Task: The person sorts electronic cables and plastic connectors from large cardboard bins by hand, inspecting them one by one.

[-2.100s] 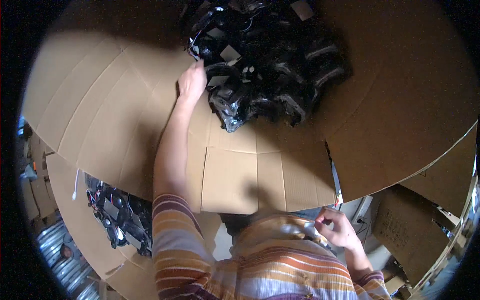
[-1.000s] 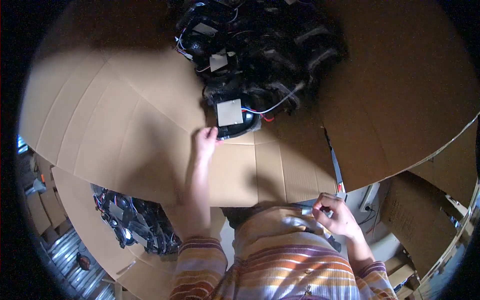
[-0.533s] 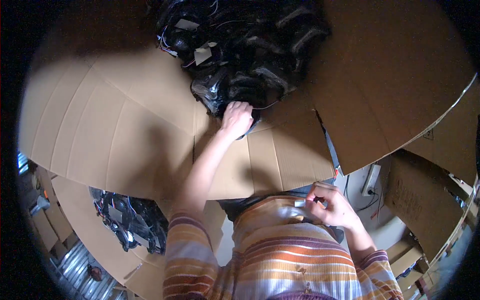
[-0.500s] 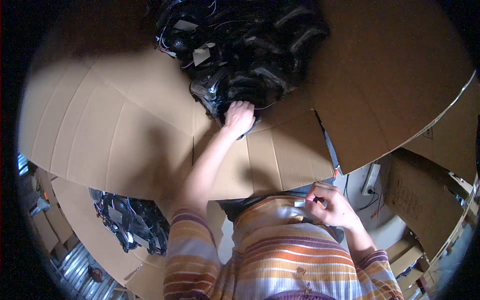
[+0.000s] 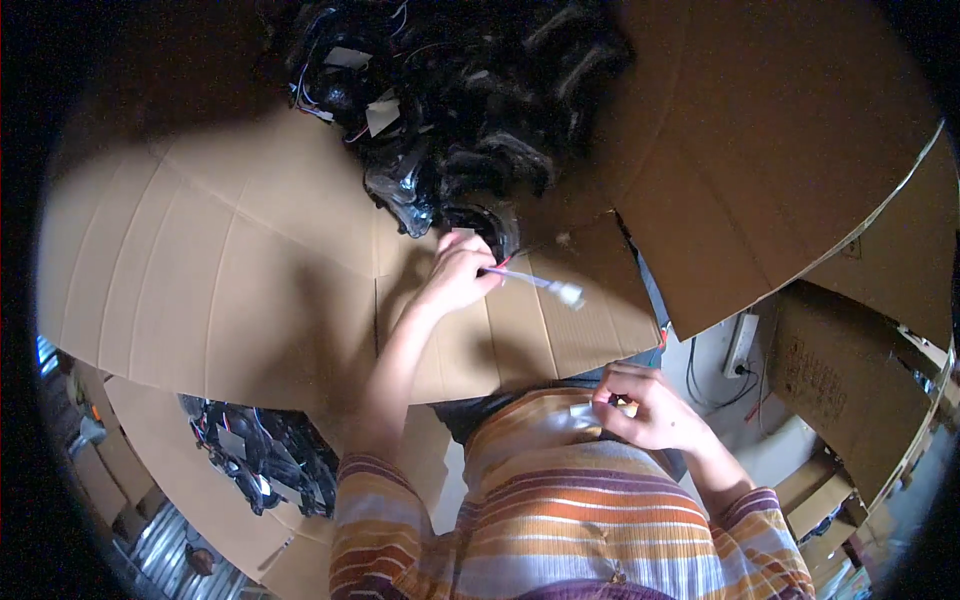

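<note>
My left hand [image 5: 460,272] is closed on a small curved black part [image 5: 505,222] at the near end of a dark heap. From that hand a thin wire [image 5: 525,277] sticks out to the right, ending in a white plug connector [image 5: 567,293]. Many similar glossy black parts [image 5: 470,110] with wires and pale tags make up the heap. Close to my waist, my right hand [image 5: 648,405] is pinched around a small, flat whitish piece [image 5: 582,411], its kind unclear. Something small and yellowish shows between those fingers too.
Beneath the heap spreads a large cardboard sheet [image 5: 270,260], with a tall cardboard flap [image 5: 760,180] on the right. More black wired parts [image 5: 265,450] lie in cardboard at lower left. A white power strip [image 5: 741,343] with a cable hangs at right.
My left hand has drawn back toward me, pulling the black part from the heap, and its wire and white connector now show. My right hand has shifted slightly left.
</note>
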`<control>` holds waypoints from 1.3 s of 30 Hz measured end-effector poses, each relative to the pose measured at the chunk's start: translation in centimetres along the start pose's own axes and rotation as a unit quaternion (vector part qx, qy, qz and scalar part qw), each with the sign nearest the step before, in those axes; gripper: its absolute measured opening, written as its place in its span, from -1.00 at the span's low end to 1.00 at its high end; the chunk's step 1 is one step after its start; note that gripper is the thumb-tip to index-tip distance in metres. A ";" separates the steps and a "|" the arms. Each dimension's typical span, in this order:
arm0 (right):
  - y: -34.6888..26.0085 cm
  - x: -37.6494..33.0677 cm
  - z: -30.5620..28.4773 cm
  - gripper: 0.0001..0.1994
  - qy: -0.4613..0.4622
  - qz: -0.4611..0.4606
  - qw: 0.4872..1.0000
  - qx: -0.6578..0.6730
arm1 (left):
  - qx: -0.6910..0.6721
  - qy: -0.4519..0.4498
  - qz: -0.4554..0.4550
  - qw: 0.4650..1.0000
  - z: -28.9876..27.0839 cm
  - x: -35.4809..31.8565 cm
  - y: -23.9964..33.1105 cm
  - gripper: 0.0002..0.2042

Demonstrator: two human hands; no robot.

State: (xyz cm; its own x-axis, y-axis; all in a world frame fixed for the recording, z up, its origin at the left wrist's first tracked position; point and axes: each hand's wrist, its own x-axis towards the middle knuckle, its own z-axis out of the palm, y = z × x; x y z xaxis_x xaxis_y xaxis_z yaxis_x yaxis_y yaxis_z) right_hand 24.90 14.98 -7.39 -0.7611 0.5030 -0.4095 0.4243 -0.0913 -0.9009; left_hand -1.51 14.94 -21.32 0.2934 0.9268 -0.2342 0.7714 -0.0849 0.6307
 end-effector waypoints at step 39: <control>-1.2 -1.9 -0.6 -0.94 0.056 -0.114 0.992 -0.005 | -0.432 -0.251 0.173 0.849 -3.1 -5.9 12.4 -0.72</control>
State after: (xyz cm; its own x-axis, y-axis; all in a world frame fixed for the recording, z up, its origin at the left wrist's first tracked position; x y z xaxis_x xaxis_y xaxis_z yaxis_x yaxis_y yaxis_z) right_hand 26.12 14.61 -5.43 -0.7791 0.6013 -0.1771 0.2528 0.0429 -0.9666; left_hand 4.56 9.56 -9.86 0.7887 0.6104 -0.0728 -0.0482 0.1795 0.9826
